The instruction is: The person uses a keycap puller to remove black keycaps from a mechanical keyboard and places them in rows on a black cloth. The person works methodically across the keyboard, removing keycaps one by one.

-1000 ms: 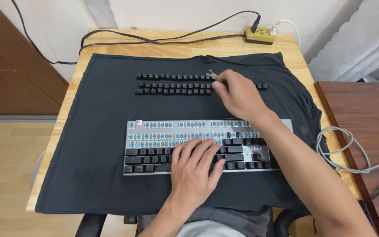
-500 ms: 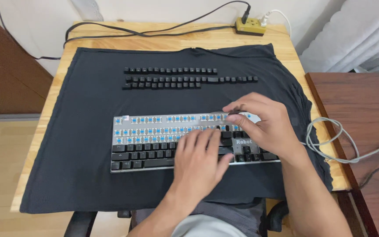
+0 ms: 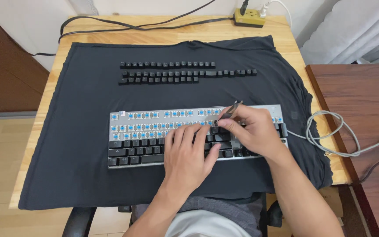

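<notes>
A silver mechanical keyboard [image 3: 132,131] lies on a black cloth [image 3: 80,131]. Its upper rows show bare blue switches; its lower rows carry black keycaps. My left hand [image 3: 189,151] rests flat on the lower middle keys, fingers spread. My right hand [image 3: 253,131] is over the right part of the keyboard and pinches a thin metal keycap puller [image 3: 229,112], its tip down on a black keycap near the middle. Removed black keycaps [image 3: 185,72] lie in three neat rows on the cloth beyond the keyboard.
The cloth covers a wooden table [image 3: 176,28]. A yellow power strip [image 3: 248,18] with black cables sits at the back edge. The keyboard's grey cable [image 3: 330,136] coils to the right onto a dark wooden surface [image 3: 365,101]. A chair [image 3: 77,221] is below.
My right hand came back from the rows of loose keycaps to the keyboard's right part, the puller in it. My left hand stayed on the lower keys.
</notes>
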